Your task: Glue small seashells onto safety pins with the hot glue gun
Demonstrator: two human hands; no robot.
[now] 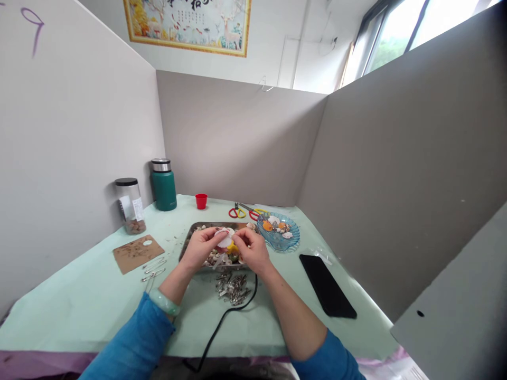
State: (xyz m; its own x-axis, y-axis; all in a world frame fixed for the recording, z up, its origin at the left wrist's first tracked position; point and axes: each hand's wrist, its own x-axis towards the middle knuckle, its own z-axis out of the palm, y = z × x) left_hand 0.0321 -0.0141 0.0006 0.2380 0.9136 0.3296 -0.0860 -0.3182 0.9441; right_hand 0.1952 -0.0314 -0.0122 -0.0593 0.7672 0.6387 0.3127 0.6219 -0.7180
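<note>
A round white shell-like piece (225,238) is held up between my two hands, over a metal tray (190,237) of shells and small pieces. My left hand (200,247) pinches its left side between thumb and fingers. My right hand (252,249) grips its right edge with the fingertips. Under the hands, something yellow (232,248) shows among the shells. In front of the tray lies a pile of small silvery metal clasps (233,289).
Right of the tray stand a blue glass dish (291,244) with shells and a black phone (328,286). Scissors (236,212) and a red cup (201,201) are behind. Left are a jar (130,208), green bottle (164,190), brown card (137,254) and safety pins (153,269). A black cable (225,312) crosses the front.
</note>
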